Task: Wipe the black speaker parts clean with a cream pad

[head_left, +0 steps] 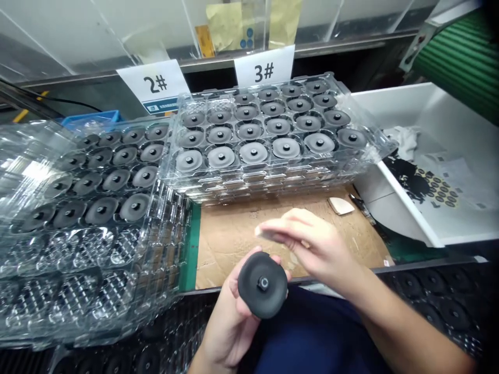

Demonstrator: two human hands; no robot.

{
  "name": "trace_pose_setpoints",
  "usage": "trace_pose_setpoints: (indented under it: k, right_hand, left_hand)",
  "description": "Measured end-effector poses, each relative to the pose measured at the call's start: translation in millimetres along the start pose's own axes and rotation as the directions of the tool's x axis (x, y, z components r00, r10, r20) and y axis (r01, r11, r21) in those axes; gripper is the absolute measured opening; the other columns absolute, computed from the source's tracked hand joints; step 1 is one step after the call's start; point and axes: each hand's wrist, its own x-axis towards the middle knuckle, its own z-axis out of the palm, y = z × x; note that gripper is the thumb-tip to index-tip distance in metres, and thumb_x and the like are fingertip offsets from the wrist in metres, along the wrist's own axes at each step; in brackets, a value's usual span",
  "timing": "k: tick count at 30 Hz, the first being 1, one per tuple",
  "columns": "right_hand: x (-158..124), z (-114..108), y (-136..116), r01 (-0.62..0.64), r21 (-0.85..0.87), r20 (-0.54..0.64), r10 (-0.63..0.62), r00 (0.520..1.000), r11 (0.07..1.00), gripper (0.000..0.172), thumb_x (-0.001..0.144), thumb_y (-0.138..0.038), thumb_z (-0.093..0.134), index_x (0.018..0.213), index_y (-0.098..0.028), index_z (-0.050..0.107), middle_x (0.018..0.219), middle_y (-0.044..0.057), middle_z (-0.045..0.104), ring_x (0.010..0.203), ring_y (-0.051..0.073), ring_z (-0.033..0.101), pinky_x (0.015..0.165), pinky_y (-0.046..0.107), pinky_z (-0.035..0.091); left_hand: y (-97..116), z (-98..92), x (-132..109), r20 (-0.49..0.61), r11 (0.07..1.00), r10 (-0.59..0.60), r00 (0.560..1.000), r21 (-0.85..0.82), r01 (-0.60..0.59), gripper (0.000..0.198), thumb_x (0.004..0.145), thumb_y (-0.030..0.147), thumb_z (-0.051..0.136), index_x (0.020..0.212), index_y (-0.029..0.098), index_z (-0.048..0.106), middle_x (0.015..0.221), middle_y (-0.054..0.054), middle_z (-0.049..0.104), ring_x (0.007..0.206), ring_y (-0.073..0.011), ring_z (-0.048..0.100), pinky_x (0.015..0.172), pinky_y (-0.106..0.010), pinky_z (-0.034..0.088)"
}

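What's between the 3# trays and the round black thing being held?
In the head view: brown cardboard, with the right hand over it, and fingertips of the left hand at the far edge of the black thing.

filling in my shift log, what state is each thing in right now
black disc, held, knob side facing the camera
left hand, holding the disc
right hand, raised and blurred, cannot tell if holding anything
left tray, partly filled, discs in the rear rows
right tray, mostly filled, topping a stack
white bin, open, items inside
cardboard, lying flat
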Motion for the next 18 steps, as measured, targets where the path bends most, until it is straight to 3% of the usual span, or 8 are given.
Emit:
trace_pose_setpoints:
  k: [2,4,8,10,13,15,16,18]
  right_hand:
    - [-7.7,8.2,17.6,-0.232,-0.004,-0.016,0.232,0.973,0.973,0.024,0.09,-0.017,0.044,0.107,-0.022,0.06,0.092,0.004,0.062,0.082,0.013,0.056,0.072,0.026,0.044]
    - [-22.9,24.1,27.2,-0.338,0.001,0.052,0.338,0.94,0.941,0.023,0.09,-0.018,0.044,0.107,-0.022,0.06,0.093,0.004,0.062,0.083,0.014,0.058,0.073,0.028,0.045]
    - [-57.2,62.3,33.0,-0.343,0.043,0.179,0.33,0.927,0.938,0.018,0.085,-0.014,0.049,0.093,-0.02,0.064,0.084,0.002,0.065,0.077,0.014,0.061,0.068,0.027,0.049]
    - [-64.0,68.9,36.3,-0.353,0.047,0.185,0.339,0.922,0.934,0.017,0.084,-0.014,0.05,0.09,-0.02,0.065,0.083,0.002,0.066,0.076,0.015,0.062,0.067,0.027,0.05]
    - [-56.1,53.3,34.9,-0.4,0.036,0.097,0.395,0.913,0.916,0.021,0.087,-0.017,0.046,0.102,-0.02,0.062,0.095,0.005,0.066,0.088,0.018,0.061,0.074,0.032,0.049]
    - [-44.2,33.7,21.4,-0.422,0.034,-0.024,0.423,0.906,0.906,0.023,0.089,-0.021,0.045,0.108,-0.022,0.058,0.105,0.006,0.063,0.096,0.019,0.058,0.076,0.031,0.047]
    - [-37.9,24.6,10.5,-0.396,0.028,-0.087,0.397,0.914,0.918,0.023,0.089,-0.021,0.046,0.11,-0.024,0.056,0.108,0.005,0.062,0.097,0.018,0.057,0.076,0.03,0.047]
    - [-25.8,11.7,-14.8,-0.19,-0.013,-0.151,0.186,0.971,0.982,0.025,0.089,-0.02,0.047,0.112,-0.027,0.054,0.102,0.002,0.064,0.091,0.016,0.058,0.074,0.028,0.045]
  left_hand:
    - [3.3,-3.2,-1.9,0.091,0.998,0.005,0.996,-0.057,0.0,0.055,0.058,0.03,0.078,0.11,0.028,0.059,0.11,-0.006,0.065,0.097,-0.0282,0.062,0.08,-0.033,0.05]
    - [5.3,-9.8,-1.9,0.116,0.995,0.001,0.993,-0.096,0.01,0.053,0.062,0.029,0.075,0.111,0.032,0.057,0.111,-0.005,0.065,0.099,-0.0287,0.062,0.08,-0.035,0.051]
    - [6.4,-24.3,1.2,0.098,0.988,-0.044,0.994,-0.14,0.057,0.057,0.062,0.033,0.074,0.115,0.032,0.055,0.117,-0.006,0.061,0.102,-0.0288,0.06,0.081,-0.035,0.051]
    - [7.3,-27.7,2.4,0.117,0.983,-0.061,0.991,-0.166,0.08,0.061,0.06,0.037,0.074,0.117,0.032,0.053,0.121,-0.007,0.058,0.104,-0.0294,0.059,0.082,-0.035,0.051]
    - [9.8,-25.8,2.5,0.156,0.979,-0.066,0.986,-0.18,0.094,0.06,0.057,0.041,0.074,0.113,0.032,0.055,0.121,-0.008,0.059,0.105,-0.0309,0.058,0.082,-0.035,0.05]
    - [10.9,-20.7,1.8,0.167,0.982,-0.068,0.984,-0.162,0.096,0.059,0.056,0.04,0.075,0.112,0.032,0.056,0.118,-0.007,0.061,0.103,-0.0308,0.059,0.08,-0.034,0.051]
    - [10.9,-17.5,1.5,0.159,0.985,-0.067,0.985,-0.145,0.09,0.062,0.054,0.04,0.077,0.112,0.031,0.056,0.116,-0.007,0.062,0.101,-0.03,0.06,0.079,-0.033,0.051]
    - [9.4,-10.6,1.1,0.096,0.994,-0.056,0.994,-0.092,0.065,0.062,0.052,0.036,0.08,0.11,0.027,0.059,0.108,-0.007,0.066,0.097,-0.028,0.062,0.083,-0.035,0.049]
